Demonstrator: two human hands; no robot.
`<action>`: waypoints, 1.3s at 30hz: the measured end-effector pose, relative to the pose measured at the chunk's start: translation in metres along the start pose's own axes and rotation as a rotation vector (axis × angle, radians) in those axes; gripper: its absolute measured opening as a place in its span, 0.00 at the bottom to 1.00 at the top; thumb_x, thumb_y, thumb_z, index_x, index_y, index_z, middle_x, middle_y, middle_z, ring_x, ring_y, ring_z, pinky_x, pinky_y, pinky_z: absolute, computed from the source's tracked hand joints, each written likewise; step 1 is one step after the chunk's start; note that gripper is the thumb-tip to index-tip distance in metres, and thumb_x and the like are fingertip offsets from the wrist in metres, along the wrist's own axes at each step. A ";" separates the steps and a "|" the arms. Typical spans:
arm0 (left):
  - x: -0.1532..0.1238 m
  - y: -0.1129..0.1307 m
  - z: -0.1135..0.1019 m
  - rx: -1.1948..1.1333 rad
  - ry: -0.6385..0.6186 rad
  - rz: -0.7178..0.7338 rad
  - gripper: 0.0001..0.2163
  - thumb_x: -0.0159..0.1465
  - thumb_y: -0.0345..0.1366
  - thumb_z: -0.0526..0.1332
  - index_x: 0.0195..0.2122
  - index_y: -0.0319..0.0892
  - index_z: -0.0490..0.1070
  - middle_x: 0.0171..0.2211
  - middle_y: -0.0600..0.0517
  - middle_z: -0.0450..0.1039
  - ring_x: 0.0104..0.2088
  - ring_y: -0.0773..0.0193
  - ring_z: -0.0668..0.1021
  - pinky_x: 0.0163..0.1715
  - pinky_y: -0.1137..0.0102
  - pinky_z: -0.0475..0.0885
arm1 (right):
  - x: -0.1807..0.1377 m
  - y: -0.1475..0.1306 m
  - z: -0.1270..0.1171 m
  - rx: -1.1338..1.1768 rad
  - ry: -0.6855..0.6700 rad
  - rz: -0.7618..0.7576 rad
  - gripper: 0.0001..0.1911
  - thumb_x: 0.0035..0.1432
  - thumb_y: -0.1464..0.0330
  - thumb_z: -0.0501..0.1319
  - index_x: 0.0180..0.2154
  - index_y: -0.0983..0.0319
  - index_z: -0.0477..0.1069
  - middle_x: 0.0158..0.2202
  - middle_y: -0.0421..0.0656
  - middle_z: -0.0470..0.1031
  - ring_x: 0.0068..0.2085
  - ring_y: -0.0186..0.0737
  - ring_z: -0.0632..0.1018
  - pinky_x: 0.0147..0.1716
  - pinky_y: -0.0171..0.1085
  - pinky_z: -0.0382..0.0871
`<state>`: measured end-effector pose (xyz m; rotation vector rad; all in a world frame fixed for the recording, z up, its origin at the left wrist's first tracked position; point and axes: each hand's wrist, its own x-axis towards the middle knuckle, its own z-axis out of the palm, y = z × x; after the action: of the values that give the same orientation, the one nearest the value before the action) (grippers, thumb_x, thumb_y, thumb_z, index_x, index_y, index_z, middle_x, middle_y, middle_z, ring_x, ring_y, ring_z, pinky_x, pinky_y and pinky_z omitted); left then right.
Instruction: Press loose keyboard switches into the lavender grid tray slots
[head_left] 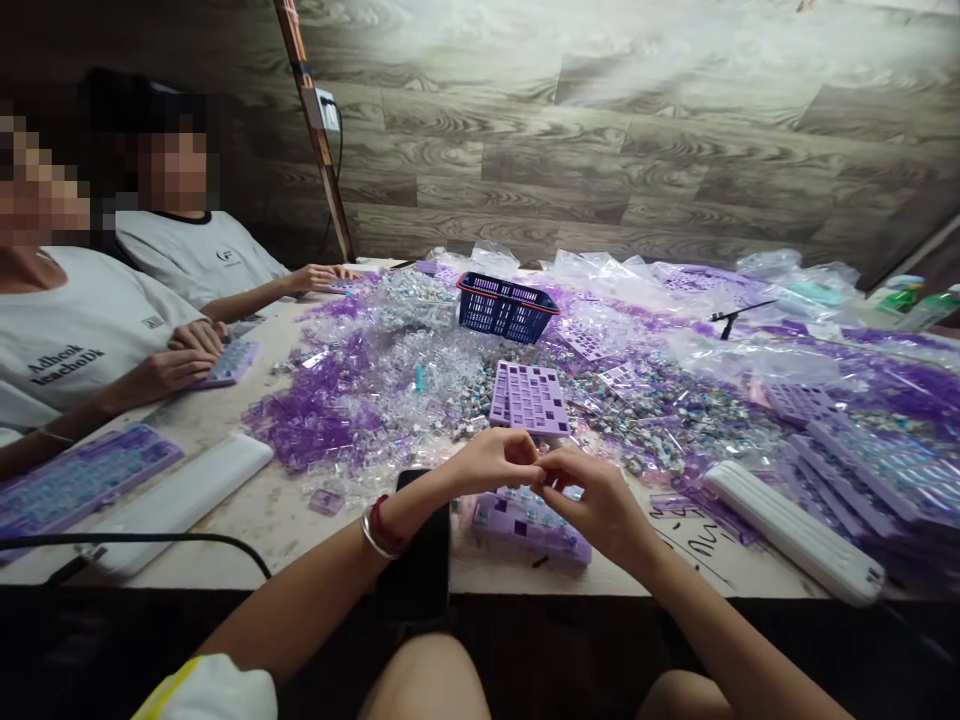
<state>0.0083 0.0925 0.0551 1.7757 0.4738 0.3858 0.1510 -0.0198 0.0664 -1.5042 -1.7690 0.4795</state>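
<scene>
My left hand (495, 462) and my right hand (596, 500) meet in front of me, fingertips pinched together over a small piece I cannot make out. Just under them lies a purple keyboard frame (525, 525) partly filled with switches, at the table's near edge. A black phone (424, 545) lies under my left wrist, which wears a red and silver bracelet. Beyond my hands a stack of empty purple keyboard plates (529, 398) rests on the heap of switches.
Heaps of clear and purple keycaps (322, 410) and switches cover the table. A blue basket (504, 305) stands further back. White wrist rests (799, 530) (180, 500) lie right and left. Two people at the left handle purple keyboards (225, 362). More keyboards (877, 470) are stacked right.
</scene>
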 end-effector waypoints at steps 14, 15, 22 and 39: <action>0.019 -0.005 -0.012 0.665 0.406 0.083 0.07 0.58 0.34 0.57 0.27 0.39 0.73 0.24 0.54 0.73 0.24 0.68 0.71 0.26 0.74 0.61 | -0.008 -0.001 0.011 -0.142 -0.134 -0.055 0.07 0.45 0.77 0.59 0.27 0.62 0.72 0.26 0.39 0.72 0.28 0.35 0.72 0.28 0.32 0.65; 0.022 -0.003 -0.012 0.716 0.365 0.053 0.07 0.57 0.34 0.57 0.27 0.39 0.73 0.24 0.53 0.73 0.25 0.67 0.72 0.26 0.74 0.61 | -0.010 -0.002 0.014 -0.160 -0.133 -0.057 0.07 0.45 0.78 0.59 0.27 0.62 0.73 0.27 0.40 0.72 0.29 0.35 0.72 0.29 0.33 0.65; 0.023 -0.002 -0.011 0.869 0.531 0.099 0.07 0.60 0.33 0.56 0.29 0.41 0.73 0.27 0.52 0.74 0.26 0.66 0.72 0.27 0.73 0.61 | -0.015 -0.003 0.027 -0.250 -0.154 0.024 0.09 0.48 0.77 0.62 0.28 0.59 0.78 0.32 0.42 0.71 0.33 0.38 0.74 0.35 0.36 0.68; -0.005 -0.030 -0.110 1.188 0.296 -0.027 0.16 0.51 0.19 0.56 0.37 0.41 0.74 0.40 0.49 0.74 0.43 0.59 0.74 0.44 0.70 0.68 | -0.010 -0.024 0.026 -0.431 -0.216 0.116 0.08 0.51 0.76 0.59 0.26 0.62 0.77 0.32 0.42 0.74 0.29 0.35 0.74 0.29 0.33 0.60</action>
<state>-0.0537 0.1884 0.0527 2.8579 1.0806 0.3717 0.1155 -0.0298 0.0632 -1.9199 -2.0538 0.3408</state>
